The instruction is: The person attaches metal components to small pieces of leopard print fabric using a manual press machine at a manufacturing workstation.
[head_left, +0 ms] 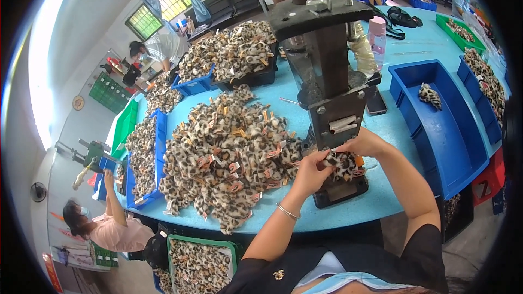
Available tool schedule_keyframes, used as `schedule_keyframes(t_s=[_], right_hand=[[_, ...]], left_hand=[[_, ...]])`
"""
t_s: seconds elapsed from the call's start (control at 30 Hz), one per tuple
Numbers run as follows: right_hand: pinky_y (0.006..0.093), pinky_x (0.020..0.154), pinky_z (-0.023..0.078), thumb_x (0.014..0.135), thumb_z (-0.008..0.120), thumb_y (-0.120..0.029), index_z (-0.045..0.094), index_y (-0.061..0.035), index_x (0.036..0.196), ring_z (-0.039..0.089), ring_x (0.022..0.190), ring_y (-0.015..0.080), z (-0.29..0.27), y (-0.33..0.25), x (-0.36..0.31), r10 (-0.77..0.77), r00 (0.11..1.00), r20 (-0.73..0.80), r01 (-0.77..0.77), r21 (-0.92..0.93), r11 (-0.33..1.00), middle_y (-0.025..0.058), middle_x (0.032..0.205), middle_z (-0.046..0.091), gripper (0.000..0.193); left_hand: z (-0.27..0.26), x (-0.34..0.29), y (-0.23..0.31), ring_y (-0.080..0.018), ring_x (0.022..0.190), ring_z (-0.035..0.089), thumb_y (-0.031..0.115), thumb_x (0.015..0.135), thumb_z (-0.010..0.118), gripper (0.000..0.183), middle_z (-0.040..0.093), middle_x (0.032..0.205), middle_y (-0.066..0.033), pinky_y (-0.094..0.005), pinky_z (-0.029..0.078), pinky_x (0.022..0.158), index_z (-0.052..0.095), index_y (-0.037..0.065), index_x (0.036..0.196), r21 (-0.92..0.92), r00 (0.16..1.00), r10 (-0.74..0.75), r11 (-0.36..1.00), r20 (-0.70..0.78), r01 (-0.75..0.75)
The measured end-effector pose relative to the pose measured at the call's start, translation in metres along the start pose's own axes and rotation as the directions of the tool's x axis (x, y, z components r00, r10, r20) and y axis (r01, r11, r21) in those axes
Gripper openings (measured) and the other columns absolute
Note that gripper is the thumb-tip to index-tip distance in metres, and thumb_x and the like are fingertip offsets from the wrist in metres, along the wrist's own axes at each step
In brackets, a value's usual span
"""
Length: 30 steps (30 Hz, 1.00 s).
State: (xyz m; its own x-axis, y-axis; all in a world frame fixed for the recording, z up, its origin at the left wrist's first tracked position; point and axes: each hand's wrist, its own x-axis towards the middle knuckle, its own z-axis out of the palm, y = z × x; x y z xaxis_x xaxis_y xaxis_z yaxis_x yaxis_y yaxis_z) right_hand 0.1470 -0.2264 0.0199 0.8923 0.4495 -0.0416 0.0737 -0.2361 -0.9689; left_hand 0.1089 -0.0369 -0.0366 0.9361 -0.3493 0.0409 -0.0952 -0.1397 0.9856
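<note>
Under the head of a dark metal hand press, I hold a small leopard-print plush piece with a label and an orange tag. My left hand pinches its near left side between thumb and fingers. On the far right side, my right hand grips the same piece, its fingertips partly hidden by the press. The piece sits just over the press base. Left of my hands spreads a large heap of similar spotted plush pieces, many with orange and white tags.
A blue bin at right holds one plush piece. Filled bins stand left and behind the heap. A phone and a pink bottle are beside the press. A green crate stands below the table edge. Co-workers sit at left.
</note>
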Motion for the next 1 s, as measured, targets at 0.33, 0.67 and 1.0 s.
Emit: schedule_keyframes(t_s=[0.33,0.67,1.0], right_hand=[[0.0302,0.089,0.044,0.078,0.070,-0.007,0.055,-0.0005,0.120,0.056,0.100,0.0134,0.004,0.003,-0.003,0.153,0.987,0.038,-0.157,0.132,0.979,0.0081,0.108,0.063,0.045],[0.0313,0.098,0.035,0.093,0.054,-0.030,0.045,-0.0006,0.131,0.046,0.120,0.0196,-0.066,-0.121,0.014,-0.529,0.294,-0.796,0.543,-0.317,0.778,0.0126,0.130,0.048,0.049],[0.0239,0.073,0.041,0.088,0.059,-0.037,0.058,-0.0031,0.117,0.052,0.080,0.0105,-0.101,-0.191,0.039,-0.701,0.286,-0.653,0.814,-0.221,0.538,0.0031,0.092,0.058,0.044]], left_hand=[[-0.002,0.002,-0.005,-0.0088,0.070,0.052,-0.001,0.075,0.066,0.042,0.058,0.087,-0.0056,-0.0235,0.044,0.064,0.059,-0.004,0.116,0.103,1.000,0.014,0.995,-0.014,-0.012],[0.002,0.000,-0.001,-0.0058,0.070,0.052,-0.001,0.075,0.068,0.043,0.059,0.083,-0.0005,-0.0216,0.045,0.062,0.058,-0.007,0.116,0.211,0.996,0.088,0.974,0.000,-0.086],[0.002,0.006,-0.003,-0.0065,0.079,0.058,-0.005,0.076,0.064,0.035,0.065,0.090,-0.0033,-0.0215,0.047,0.067,0.061,-0.007,0.110,0.050,0.998,0.064,0.997,-0.018,-0.063]])
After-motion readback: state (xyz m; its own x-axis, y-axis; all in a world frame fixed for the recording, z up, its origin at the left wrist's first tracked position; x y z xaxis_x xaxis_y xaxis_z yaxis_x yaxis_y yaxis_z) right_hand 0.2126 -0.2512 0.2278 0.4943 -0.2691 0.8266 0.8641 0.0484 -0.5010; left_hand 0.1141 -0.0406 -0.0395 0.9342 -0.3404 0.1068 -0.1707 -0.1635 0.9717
